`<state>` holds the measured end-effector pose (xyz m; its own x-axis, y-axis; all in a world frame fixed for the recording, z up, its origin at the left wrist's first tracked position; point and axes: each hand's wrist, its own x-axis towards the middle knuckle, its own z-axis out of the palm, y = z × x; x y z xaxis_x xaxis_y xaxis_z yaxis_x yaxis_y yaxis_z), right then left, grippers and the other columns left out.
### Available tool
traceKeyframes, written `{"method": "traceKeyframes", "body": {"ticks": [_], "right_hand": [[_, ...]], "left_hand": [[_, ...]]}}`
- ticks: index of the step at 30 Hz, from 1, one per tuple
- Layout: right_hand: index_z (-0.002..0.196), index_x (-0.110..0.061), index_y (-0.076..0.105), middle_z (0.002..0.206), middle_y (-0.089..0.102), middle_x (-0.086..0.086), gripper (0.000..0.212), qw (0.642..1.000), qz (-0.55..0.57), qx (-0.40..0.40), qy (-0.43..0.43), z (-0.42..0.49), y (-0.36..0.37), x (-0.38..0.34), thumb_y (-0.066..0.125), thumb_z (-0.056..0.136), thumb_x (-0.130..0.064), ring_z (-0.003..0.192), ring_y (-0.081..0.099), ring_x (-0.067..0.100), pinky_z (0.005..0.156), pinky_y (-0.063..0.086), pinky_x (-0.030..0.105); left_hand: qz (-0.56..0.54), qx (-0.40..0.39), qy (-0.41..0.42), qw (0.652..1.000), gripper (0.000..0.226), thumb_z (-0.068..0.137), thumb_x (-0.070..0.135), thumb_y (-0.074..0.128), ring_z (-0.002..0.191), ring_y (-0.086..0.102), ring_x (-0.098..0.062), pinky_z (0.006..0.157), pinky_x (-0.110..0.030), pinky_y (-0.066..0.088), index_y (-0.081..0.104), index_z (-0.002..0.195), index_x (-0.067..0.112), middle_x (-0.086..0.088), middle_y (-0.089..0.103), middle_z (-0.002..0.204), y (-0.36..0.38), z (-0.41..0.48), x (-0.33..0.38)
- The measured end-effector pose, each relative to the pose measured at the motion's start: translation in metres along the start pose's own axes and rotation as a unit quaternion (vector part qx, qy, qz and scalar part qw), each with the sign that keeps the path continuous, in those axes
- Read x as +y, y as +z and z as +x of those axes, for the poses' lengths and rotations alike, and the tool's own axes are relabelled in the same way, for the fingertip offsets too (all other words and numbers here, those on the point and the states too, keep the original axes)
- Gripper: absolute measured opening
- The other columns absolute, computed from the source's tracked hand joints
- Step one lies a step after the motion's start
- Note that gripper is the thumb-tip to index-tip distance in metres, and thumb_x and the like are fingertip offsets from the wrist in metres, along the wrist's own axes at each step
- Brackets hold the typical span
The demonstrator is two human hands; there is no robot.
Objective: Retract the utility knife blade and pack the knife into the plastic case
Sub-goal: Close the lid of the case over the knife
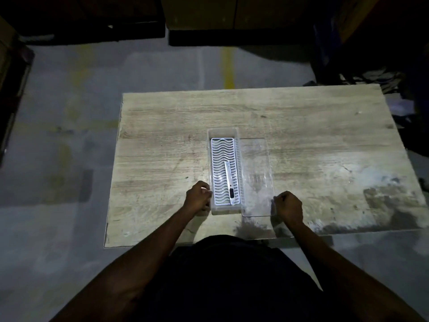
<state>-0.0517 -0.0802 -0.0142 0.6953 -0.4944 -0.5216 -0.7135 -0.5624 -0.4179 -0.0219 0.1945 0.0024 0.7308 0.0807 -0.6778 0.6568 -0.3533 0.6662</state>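
Note:
A clear plastic case point(223, 133) stands lengthwise on the wooden table point(162, 140), with a white wavy grid insert inside. The utility knife point(228, 182), white with a black end, lies on the insert at the near right of the case. No blade shows at its far tip, as far as I can tell. The clear lid point(256, 175) lies flat on the table just right of the case. My left hand point(197, 196) grips the case's near left wall. My right hand point(289, 205) pinches the lid's near right edge.
Dark cabinets and boxes point(232, 17) stand on the grey floor beyond the table. A dark heap of items point(371, 73) sits past the table's far right corner. The table's near edge is close to my body.

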Motion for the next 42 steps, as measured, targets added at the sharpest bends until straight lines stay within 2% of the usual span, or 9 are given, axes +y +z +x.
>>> {"method": "traceKeyframes", "body": {"ticks": [5,15,19,24,27,30,36,39,42], "right_hand": [[0.093,-0.001,0.059,0.094,0.066,0.019,0.037,0.996,-0.038,-0.087,-0.001,-0.005,-0.004,0.025,0.070,0.084,-0.035,0.093,0.063,0.034,0.079,0.051,0.041],[0.089,0.008,0.066,0.091,0.069,0.026,0.019,0.999,-0.002,-0.034,-0.014,-0.005,0.007,0.007,0.061,0.087,-0.010,0.088,0.065,0.038,0.069,0.047,0.034],[0.086,0.003,0.067,0.097,0.066,0.027,0.010,0.993,0.057,0.047,-0.092,-0.008,0.008,-0.030,0.062,0.085,-0.005,0.078,0.063,0.032,0.067,0.039,0.024],[0.105,0.004,0.065,0.100,0.068,0.023,0.025,0.957,0.111,0.079,-0.254,-0.020,0.011,-0.079,0.067,0.079,0.003,0.089,0.066,0.033,0.080,0.055,0.040],[0.117,-0.001,0.064,0.106,0.072,0.017,0.036,0.928,0.129,0.071,-0.341,-0.031,0.015,-0.100,0.067,0.081,0.002,0.094,0.065,0.018,0.086,0.047,0.016],[0.116,-0.015,0.061,0.103,0.073,0.014,0.045,0.889,0.114,0.056,-0.440,-0.046,0.016,-0.116,0.070,0.077,0.006,0.090,0.062,0.006,0.082,0.035,-0.004],[0.098,0.005,0.072,0.107,0.074,0.020,0.035,0.808,-0.079,0.088,-0.578,-0.059,0.020,-0.131,0.081,0.065,0.002,0.100,0.071,0.035,0.085,0.058,0.051],[0.088,0.000,0.075,0.097,0.078,0.014,0.041,0.775,-0.150,0.086,-0.608,-0.069,0.023,-0.128,0.090,0.051,-0.007,0.094,0.074,0.031,0.078,0.060,0.045],[0.092,-0.004,0.076,0.095,0.078,0.008,0.049,0.785,-0.193,0.057,-0.586,-0.078,0.033,-0.112,0.091,0.047,-0.018,0.093,0.075,0.025,0.073,0.061,0.035]], "left_hand": [[0.007,0.011,0.005,1.000,0.006,0.092,0.005,0.055,0.058,0.055,-0.025,0.055,-0.034,0.051,0.055,0.093,0.011,-0.015,0.059,0.084,0.003,-0.001,0.001],[-0.015,0.016,-0.026,0.999,0.010,0.090,0.006,0.054,0.056,0.055,-0.024,0.053,-0.035,0.057,0.056,0.086,0.015,-0.011,0.057,0.075,0.003,-0.001,0.002],[-0.008,0.022,-0.019,1.000,0.013,0.089,0.005,0.055,0.055,0.059,-0.024,0.055,-0.039,0.059,0.056,0.082,0.017,-0.011,0.060,0.079,0.001,-0.001,0.005],[-0.005,0.016,-0.021,1.000,0.010,0.088,0.004,0.058,0.058,0.060,-0.028,0.053,-0.039,0.059,0.056,0.086,0.014,-0.016,0.061,0.087,-0.001,0.000,0.010],[0.010,0.021,-0.013,1.000,0.010,0.087,0.004,0.056,0.065,0.064,-0.031,0.063,-0.047,0.060,0.057,0.085,0.014,-0.021,0.065,0.088,-0.001,0.000,0.010],[0.043,0.027,0.006,0.999,0.012,0.087,0.006,0.051,0.059,0.064,-0.029,0.051,-0.033,0.056,0.057,0.084,0.016,-0.019,0.066,0.082,0.000,-0.001,0.010],[0.057,0.020,0.023,0.998,0.017,0.085,0.005,0.057,0.054,0.058,-0.017,0.043,-0.018,0.042,0.053,0.078,0.020,-0.001,0.058,0.063,0.000,0.003,0.008],[0.042,0.022,0.026,0.999,0.026,0.084,0.002,0.058,0.036,0.051,0.001,0.033,-0.011,0.037,0.051,0.071,0.023,0.003,0.055,0.058,-0.001,0.003,0.008],[0.036,0.023,0.024,0.999,0.026,0.083,0.002,0.058,0.046,0.052,-0.004,0.035,-0.009,0.039,0.052,0.071,0.024,0.003,0.055,0.060,-0.002,0.004,0.008]]}}
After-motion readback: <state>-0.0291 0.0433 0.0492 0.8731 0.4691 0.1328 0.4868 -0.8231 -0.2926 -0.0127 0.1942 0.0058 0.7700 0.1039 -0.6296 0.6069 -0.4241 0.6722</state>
